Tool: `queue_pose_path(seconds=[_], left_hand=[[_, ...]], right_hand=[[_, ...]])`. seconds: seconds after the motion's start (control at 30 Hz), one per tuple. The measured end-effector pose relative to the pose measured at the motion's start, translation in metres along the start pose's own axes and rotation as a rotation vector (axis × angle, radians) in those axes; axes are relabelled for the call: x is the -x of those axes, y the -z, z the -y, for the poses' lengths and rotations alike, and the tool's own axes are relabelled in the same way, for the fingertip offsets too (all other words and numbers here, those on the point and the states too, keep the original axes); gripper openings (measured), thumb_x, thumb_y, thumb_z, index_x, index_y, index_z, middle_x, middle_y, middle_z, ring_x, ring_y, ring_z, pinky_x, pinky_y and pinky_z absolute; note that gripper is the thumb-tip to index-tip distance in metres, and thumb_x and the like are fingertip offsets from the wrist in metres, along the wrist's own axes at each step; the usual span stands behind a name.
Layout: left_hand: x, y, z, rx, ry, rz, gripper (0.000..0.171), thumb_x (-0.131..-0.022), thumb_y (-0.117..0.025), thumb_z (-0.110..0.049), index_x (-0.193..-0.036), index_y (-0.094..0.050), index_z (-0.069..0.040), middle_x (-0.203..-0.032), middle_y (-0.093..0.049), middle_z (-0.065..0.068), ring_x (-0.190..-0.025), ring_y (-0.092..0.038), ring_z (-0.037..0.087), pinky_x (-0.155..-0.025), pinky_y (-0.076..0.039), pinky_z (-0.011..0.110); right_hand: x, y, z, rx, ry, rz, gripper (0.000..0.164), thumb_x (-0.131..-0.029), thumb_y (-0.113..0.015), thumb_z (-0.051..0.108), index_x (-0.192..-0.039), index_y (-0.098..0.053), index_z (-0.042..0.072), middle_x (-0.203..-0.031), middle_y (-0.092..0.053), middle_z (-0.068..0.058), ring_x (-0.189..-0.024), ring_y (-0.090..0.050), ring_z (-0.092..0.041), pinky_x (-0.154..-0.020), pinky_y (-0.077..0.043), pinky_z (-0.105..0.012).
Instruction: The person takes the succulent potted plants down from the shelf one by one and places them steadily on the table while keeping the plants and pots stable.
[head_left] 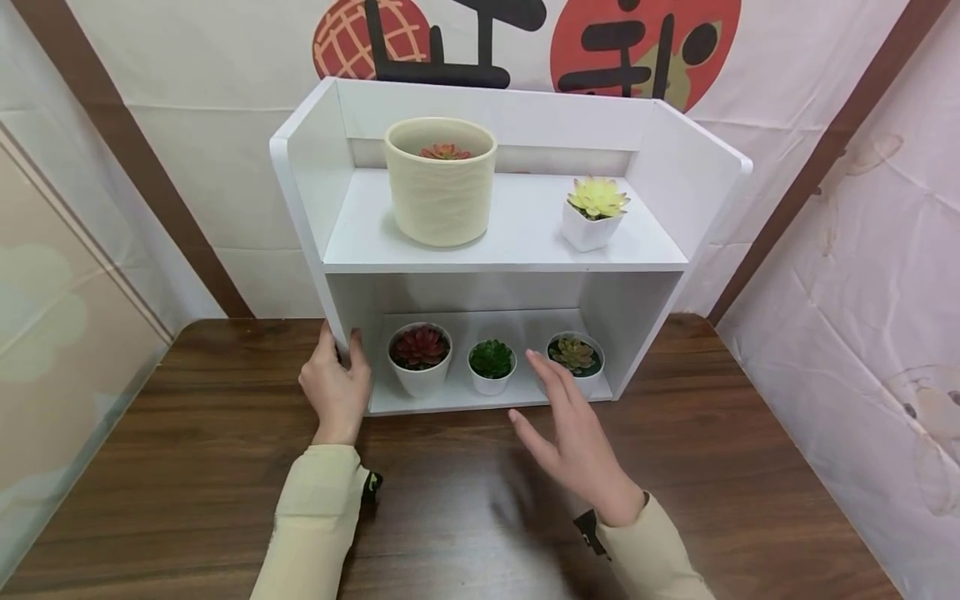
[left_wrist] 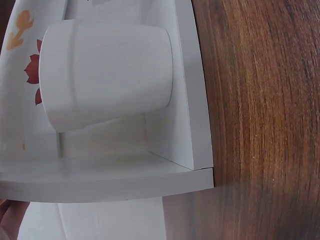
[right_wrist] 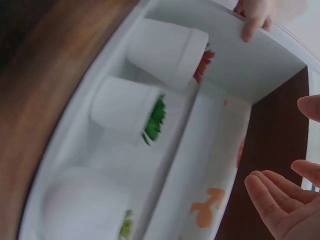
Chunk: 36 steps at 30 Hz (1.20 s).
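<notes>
Left hand grips left side of white shelf; right hand released, holding nothing, near lower-right potted succulent.

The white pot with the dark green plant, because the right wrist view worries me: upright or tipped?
Upright: in the head view the white pot stands on the lower shelf, its plant on top.

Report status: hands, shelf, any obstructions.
Left hand grips left side of white shelf. Right hand empty, fingers extended. Three potted succulents occupy lower tier.
</notes>
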<state>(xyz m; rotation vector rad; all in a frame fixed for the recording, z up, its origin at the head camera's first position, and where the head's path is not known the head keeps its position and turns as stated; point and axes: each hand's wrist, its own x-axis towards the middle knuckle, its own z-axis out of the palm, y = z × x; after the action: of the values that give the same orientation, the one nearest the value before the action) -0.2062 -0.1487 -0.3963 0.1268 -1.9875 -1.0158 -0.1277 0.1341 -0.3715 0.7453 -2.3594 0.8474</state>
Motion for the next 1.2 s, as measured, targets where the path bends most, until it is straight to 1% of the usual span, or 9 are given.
queue_pose_path(seconds=[0.17,0.4,0.67,0.87,1.0,1.1,1.2], left_hand=[[0.000,0.000,0.001,-0.008,-0.006,0.008,0.027,-0.092,-0.061,-0.014,-0.113,-0.062,0.003,-0.101,-0.070,0.025,-0.085,-0.067,0.046,-0.072,-0.045,0.059],[0.000,0.001,0.002,-0.013,-0.002,0.019,0.028,-0.092,-0.061,-0.014,-0.115,-0.061,0.003,-0.103,-0.069,0.025,-0.087,-0.067,0.046,-0.074,-0.047,0.058],[-0.001,0.001,0.002,-0.008,-0.010,0.015,0.028,-0.091,-0.062,-0.013,-0.115,-0.061,0.003,-0.102,-0.069,0.025,-0.087,-0.067,0.046,-0.073,-0.046,0.058],[-0.001,0.002,0.001,-0.013,-0.015,0.015,0.028,-0.091,-0.063,-0.013,-0.114,-0.061,0.003,-0.101,-0.069,0.026,-0.085,-0.067,0.046,-0.072,-0.047,0.058],[-0.001,0.002,0.000,-0.010,-0.014,0.020,0.029,-0.091,-0.063,-0.014,-0.115,-0.061,0.003,-0.102,-0.069,0.025,-0.087,-0.067,0.046,-0.073,-0.047,0.058],[-0.001,0.002,0.000,-0.007,-0.013,0.022,0.029,-0.091,-0.063,-0.013,-0.115,-0.061,0.003,-0.103,-0.069,0.025,-0.088,-0.067,0.045,-0.074,-0.047,0.058],[0.000,0.002,0.001,-0.005,-0.012,0.018,0.028,-0.091,-0.063,-0.013,-0.115,-0.061,0.002,-0.102,-0.069,0.025,-0.087,-0.067,0.045,-0.073,-0.047,0.058]], right_hand=[[-0.017,0.012,0.001,-0.010,0.046,-0.019,0.074,-0.085,-0.071,0.016,-0.148,-0.033,0.007,-0.146,-0.041,-0.011,-0.132,-0.044,-0.025,-0.102,-0.040,-0.043],[-0.042,0.030,0.003,-0.022,0.129,-0.077,0.075,-0.083,-0.072,0.011,-0.147,-0.034,0.005,-0.145,-0.042,-0.013,-0.132,-0.044,-0.025,-0.102,-0.040,-0.042],[-0.066,0.045,0.008,-0.080,0.177,-0.112,0.074,-0.082,-0.072,0.008,-0.146,-0.036,0.002,-0.146,-0.041,-0.014,-0.132,-0.043,-0.025,-0.102,-0.041,-0.039],[-0.080,0.051,0.014,-0.095,0.187,-0.116,0.071,-0.083,-0.072,0.013,-0.144,-0.038,0.001,-0.143,-0.044,-0.014,-0.130,-0.045,-0.022,-0.101,-0.042,-0.036],[-0.089,0.053,0.018,-0.133,0.187,-0.125,0.068,-0.082,-0.072,0.014,-0.141,-0.041,0.000,-0.139,-0.048,-0.016,-0.127,-0.047,-0.023,-0.098,-0.044,-0.036],[-0.096,0.054,0.022,-0.168,0.188,-0.134,0.068,-0.081,-0.073,0.012,-0.141,-0.042,0.001,-0.137,-0.049,-0.017,-0.125,-0.049,-0.025,-0.096,-0.045,-0.040],[-0.105,0.055,0.026,-0.191,0.163,-0.139,0.071,-0.081,-0.075,0.014,-0.143,-0.041,0.004,-0.137,-0.050,-0.016,-0.125,-0.050,-0.024,-0.096,-0.046,-0.039]])
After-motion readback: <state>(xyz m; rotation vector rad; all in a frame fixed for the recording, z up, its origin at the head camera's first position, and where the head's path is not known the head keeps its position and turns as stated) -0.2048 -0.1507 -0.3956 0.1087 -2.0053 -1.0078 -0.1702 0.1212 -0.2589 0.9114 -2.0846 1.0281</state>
